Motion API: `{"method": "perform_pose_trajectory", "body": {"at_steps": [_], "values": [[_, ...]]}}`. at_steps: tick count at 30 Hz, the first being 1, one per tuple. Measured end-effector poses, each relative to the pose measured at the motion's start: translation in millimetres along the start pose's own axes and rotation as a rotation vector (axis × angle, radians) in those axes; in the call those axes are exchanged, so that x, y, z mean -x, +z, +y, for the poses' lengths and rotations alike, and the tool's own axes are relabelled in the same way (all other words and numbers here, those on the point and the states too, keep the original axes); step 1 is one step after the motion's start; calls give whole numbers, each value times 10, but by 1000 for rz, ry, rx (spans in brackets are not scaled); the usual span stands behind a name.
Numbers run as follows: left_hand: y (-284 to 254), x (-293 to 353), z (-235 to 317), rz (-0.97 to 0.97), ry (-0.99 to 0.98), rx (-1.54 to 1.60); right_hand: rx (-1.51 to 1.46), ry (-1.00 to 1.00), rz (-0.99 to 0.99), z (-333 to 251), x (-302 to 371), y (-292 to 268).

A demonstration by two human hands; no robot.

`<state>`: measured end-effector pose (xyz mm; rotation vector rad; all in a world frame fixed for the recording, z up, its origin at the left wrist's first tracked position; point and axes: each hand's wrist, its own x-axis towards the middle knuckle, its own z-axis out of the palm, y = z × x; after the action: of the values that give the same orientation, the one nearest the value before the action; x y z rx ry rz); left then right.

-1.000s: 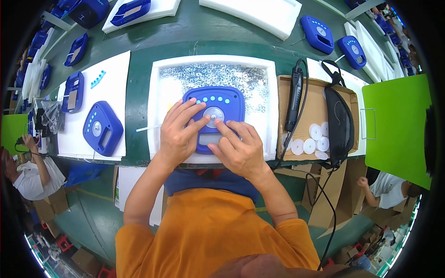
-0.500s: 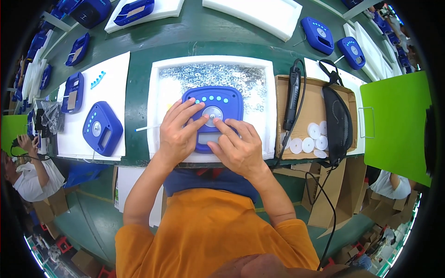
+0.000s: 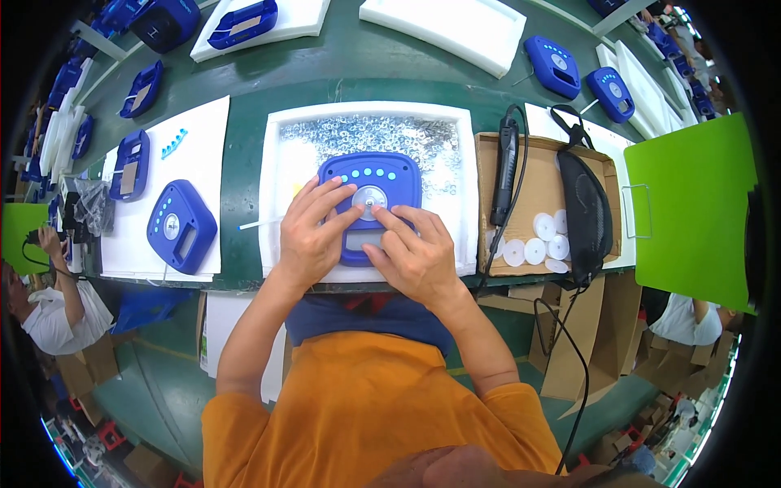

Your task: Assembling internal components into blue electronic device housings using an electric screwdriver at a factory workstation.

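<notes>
A blue plastic housing [image 3: 405, 175] with a row of light-blue round buttons lies in front of me, over a white foam tray [image 3: 270, 179]. At its middle is a clear round disc [image 3: 370, 198] with a small metal part at the centre, perhaps a nut. My left hand [image 3: 313, 232] grips the left side of the housing, its index fingertip at the disc's centre. My right hand [image 3: 416, 256] rests across the lower right side, with an index fingertip on the disc and the thumb by the window. Both hands are partly closed over the housing. Beneath the palms, its edges are hidden.
Many small metal nuts [image 3: 325, 137] fill the tray's far part. To the right, a cardboard box [image 3: 488, 150] holds white discs [image 3: 534, 250], a black electric screwdriver [image 3: 506, 167] with a cable, and a black pouch [image 3: 587, 215]. Another blue housing [image 3: 198, 213] lies left.
Both hands stay at the disc, with only slight finger movement. The view has shifted a little, so the bench things sit slightly differently in the picture.
</notes>
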<state>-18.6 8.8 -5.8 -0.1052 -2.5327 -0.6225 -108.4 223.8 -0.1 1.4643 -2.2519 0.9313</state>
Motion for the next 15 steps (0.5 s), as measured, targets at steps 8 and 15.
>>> {"method": "perform_pose_trajectory", "body": {"at_steps": [8,15], "values": [[-16,-20,-46,55,23,-41,-134,167,311,405,-131,-257],[44,-11,-23,104,35,-16,537,585,130,1189,-60,-541]]}}
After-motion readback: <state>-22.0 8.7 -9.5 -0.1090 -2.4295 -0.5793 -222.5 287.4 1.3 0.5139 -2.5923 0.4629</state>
